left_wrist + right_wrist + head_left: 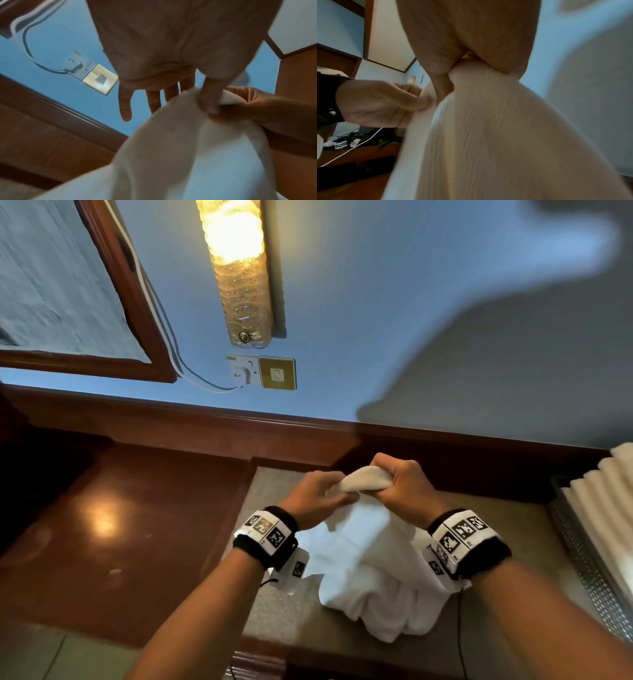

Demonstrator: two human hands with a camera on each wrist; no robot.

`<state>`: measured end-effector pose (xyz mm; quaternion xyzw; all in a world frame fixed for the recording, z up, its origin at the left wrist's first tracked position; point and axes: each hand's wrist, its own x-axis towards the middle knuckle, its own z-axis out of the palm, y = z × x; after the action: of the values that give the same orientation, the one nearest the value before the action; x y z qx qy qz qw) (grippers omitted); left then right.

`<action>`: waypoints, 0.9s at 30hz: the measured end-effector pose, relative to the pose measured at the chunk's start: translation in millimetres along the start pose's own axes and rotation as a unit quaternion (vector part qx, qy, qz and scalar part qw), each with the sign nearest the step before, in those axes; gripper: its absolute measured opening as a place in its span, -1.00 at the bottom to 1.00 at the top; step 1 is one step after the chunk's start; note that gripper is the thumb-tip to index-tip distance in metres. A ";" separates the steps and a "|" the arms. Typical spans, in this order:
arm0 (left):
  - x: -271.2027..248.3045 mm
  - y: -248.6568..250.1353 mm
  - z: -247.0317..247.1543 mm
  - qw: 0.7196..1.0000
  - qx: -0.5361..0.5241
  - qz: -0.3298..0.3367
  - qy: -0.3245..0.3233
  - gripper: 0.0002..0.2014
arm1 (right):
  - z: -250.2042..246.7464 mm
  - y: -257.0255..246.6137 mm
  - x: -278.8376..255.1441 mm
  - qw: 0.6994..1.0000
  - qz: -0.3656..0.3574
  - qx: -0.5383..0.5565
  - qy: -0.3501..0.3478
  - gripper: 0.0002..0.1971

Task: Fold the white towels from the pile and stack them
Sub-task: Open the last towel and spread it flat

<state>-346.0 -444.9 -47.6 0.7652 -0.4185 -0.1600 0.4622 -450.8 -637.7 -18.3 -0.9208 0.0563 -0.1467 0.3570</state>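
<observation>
No legible text anywhere

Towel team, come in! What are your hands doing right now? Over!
Right hand grips white towel at its top. Left hand pinches it alongside. Rest hangs to the table. Nothing blocking.

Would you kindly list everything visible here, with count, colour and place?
towel: one, white, held up by its top over the grey mat, lower part bunched on it
mat: one, grey, on the table
table: one, glossy red-brown, against the wall
ribbed stack: one, cream, far right on a metal mesh tray
lamp: one, amber, lit, on the wall
socket: one, white, below the lamp, white cable plugged in
switch plate: one, gold, right of the socket
frame: one, dark wood, upper left
wristbands: two, black with white markers
left hand: pinches the towel top
right hand: grips the towel top
</observation>
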 end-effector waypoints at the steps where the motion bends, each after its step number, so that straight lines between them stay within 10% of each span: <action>1: 0.3 -1.8 0.6 1.000 0.002 0.011 0.029 -0.95 | 0.3 3.3 -0.6 1.000 0.013 -0.017 0.004 -0.72; 9: -26.0 -38.4 -27.2 0.991 -0.037 -0.045 0.117 -0.78 | -5.6 46.8 -24.0 0.985 0.162 -0.049 0.026 -0.72; 15: -15.4 -8.8 -8.0 0.978 -0.186 -0.096 0.020 -0.50 | 2.1 26.9 -6.6 0.993 0.032 0.111 0.021 -0.67; 18: 1.8 10.2 17.4 0.984 -0.163 -0.075 0.000 -0.72 | 6.7 16.0 -0.2 0.992 -0.012 0.124 0.000 -0.58; 22: 4.6 1.4 11.8 0.982 -0.143 -0.036 0.114 -0.80 | 2.6 27.3 -8.5 0.986 0.114 0.109 0.049 -0.34; 27: -6.2 -16.9 2.0 0.955 -0.238 -0.061 0.166 -0.83 | 3.9 33.9 -21.0 0.969 0.125 0.215 0.005 -0.75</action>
<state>-342.7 -437.4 -63.7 0.6726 -0.2385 -0.1540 0.6834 -469.5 -655.9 -48.7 -0.8075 0.1398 -0.1141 0.5616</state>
